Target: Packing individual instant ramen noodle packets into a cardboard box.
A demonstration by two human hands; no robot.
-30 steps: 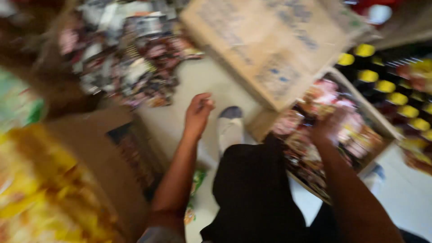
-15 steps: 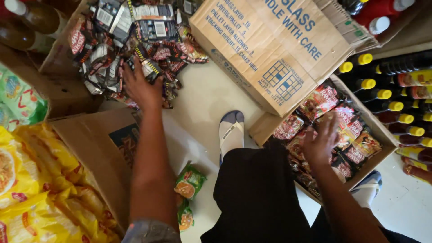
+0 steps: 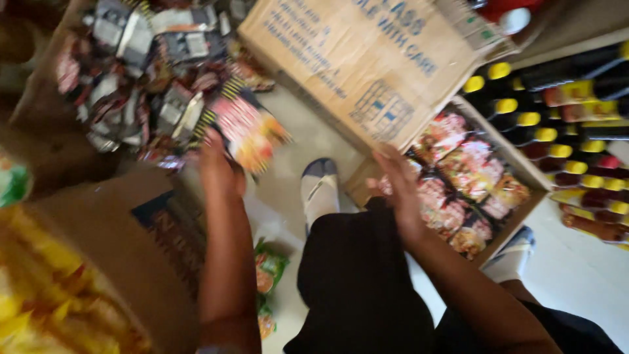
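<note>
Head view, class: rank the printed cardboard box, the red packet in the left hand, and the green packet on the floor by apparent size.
1. Printed cardboard box, clearly largest.
2. Red packet in the left hand.
3. Green packet, though the arm partly hides it, so 2 and 3 are unsure.

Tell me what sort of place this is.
Probably a small grocery shop or its stockroom. Rows of yellow-capped bottles line a shelf, open cardboard boxes hold snack packets, and the left hand lifts one packet from a heap of them.
</note>
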